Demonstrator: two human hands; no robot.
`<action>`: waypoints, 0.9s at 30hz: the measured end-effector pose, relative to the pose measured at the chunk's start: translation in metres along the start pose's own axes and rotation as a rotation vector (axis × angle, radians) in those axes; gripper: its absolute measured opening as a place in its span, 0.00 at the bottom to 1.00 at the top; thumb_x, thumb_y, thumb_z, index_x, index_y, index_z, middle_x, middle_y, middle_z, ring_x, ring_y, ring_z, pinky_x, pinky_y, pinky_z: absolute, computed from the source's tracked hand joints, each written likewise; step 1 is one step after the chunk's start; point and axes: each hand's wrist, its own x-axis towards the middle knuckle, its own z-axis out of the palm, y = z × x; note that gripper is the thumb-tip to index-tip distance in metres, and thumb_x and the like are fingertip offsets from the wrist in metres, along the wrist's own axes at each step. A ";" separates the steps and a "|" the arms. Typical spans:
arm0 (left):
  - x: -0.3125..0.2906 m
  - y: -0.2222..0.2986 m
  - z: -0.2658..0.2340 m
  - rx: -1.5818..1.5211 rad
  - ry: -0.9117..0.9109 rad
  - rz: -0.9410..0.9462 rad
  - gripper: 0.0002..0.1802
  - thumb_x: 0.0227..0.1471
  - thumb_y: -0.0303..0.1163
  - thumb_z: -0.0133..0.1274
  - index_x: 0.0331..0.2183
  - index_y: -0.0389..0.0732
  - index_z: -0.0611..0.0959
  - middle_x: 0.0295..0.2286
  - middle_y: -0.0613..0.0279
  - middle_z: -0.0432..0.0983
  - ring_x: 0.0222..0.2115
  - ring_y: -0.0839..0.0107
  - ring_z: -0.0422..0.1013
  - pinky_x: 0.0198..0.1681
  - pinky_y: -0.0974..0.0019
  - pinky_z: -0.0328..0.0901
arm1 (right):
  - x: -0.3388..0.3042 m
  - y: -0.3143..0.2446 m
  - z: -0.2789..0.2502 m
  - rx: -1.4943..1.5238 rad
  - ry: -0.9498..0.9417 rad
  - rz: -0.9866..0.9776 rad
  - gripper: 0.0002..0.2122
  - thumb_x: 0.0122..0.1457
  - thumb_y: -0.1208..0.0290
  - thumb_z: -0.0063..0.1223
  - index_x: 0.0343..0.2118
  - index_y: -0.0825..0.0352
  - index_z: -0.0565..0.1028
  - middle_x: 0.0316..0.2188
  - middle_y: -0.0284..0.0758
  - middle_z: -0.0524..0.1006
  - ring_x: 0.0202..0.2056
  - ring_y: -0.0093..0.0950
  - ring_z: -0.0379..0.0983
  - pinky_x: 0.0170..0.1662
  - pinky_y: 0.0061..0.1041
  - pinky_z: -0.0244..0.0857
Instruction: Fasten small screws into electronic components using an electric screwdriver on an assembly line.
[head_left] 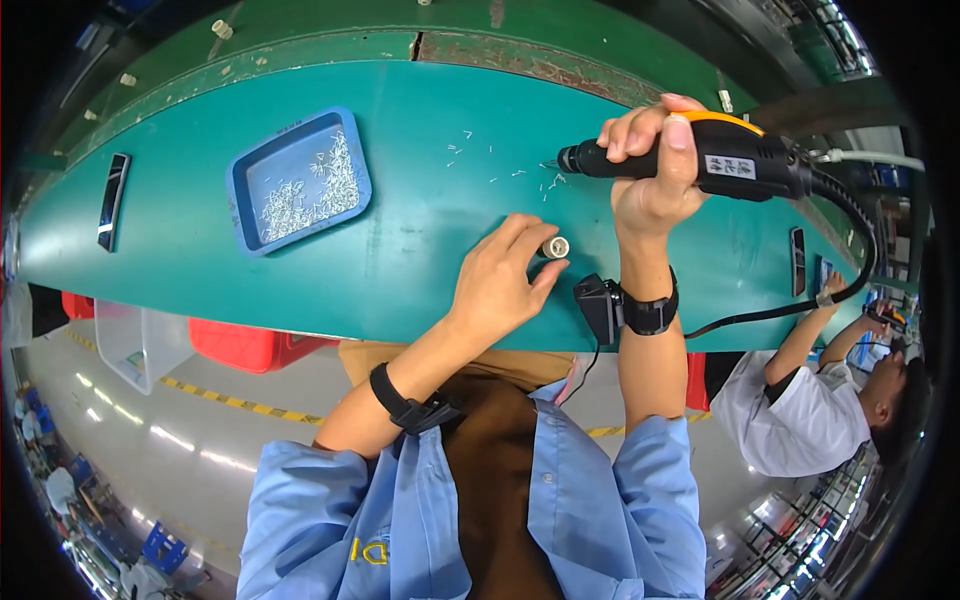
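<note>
My right hand (655,160) is wrapped round a black electric screwdriver (740,160) with an orange lever, held sideways above the green table. Its tip points left, at a few loose screws (553,182) lying on the surface. Lower and to the left, my left hand (508,272) pinches a small cream cylindrical part (556,247) between thumb and fingers, its round open end facing up. Further left sits a blue tray (240,215) with many small silvery screws (325,190) heaped along its right and lower sides.
A phone (113,200) lies at the table's left end, another dark device (797,262) at the right. The screwdriver's black cable (868,230) loops down on the right. A co-worker in white (800,420) sits at right. Red and clear bins (250,345) stand below the table's near edge.
</note>
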 end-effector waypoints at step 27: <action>0.019 0.002 -0.029 -0.049 0.095 0.179 0.09 0.41 0.21 0.61 0.30 0.37 0.83 0.25 0.61 0.70 0.22 0.66 0.68 0.23 0.67 0.63 | -0.017 -0.075 -0.011 0.396 -0.243 0.009 0.21 0.58 0.55 0.45 0.47 0.67 0.65 0.19 0.31 0.67 0.18 0.25 0.64 0.27 0.30 0.63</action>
